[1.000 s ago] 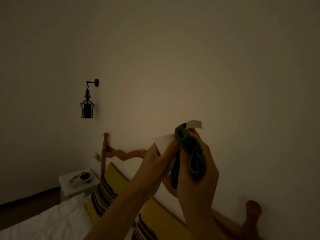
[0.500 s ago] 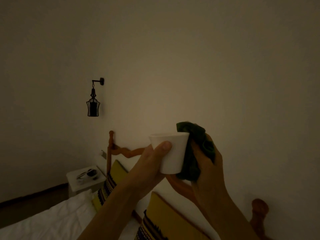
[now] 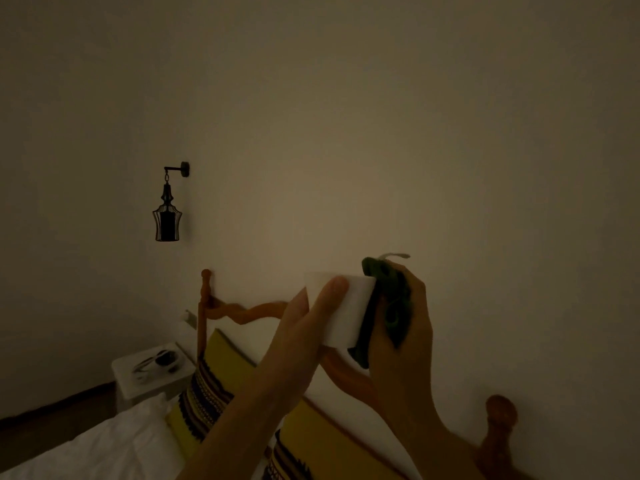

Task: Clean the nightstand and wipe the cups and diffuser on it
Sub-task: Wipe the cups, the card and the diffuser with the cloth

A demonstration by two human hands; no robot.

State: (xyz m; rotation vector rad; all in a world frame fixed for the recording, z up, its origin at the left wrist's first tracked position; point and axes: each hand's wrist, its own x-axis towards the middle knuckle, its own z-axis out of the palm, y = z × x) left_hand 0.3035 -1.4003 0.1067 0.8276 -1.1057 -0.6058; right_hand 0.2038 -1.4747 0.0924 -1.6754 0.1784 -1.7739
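My left hand (image 3: 304,327) holds a white cup (image 3: 349,310) upright in front of the wall, thumb across its side. My right hand (image 3: 405,327) presses a bunched dark green cloth (image 3: 388,299) against the cup's right side. A small pale tag sticks out at the cloth's top. A white nightstand (image 3: 128,379) stands far off at the lower left, beyond the bed, with dark items (image 3: 159,362) on top that are too dim to identify.
A wooden headboard (image 3: 242,311) runs along the wall below my hands. Yellow patterned pillows (image 3: 214,382) lean against it, and white bedding (image 3: 104,452) fills the lower left. A black lantern lamp (image 3: 167,216) hangs on the wall. The room is dim.
The cup went from tilted and half hidden to upright in my left hand. The cloth moved from inside or over the cup to its right side.
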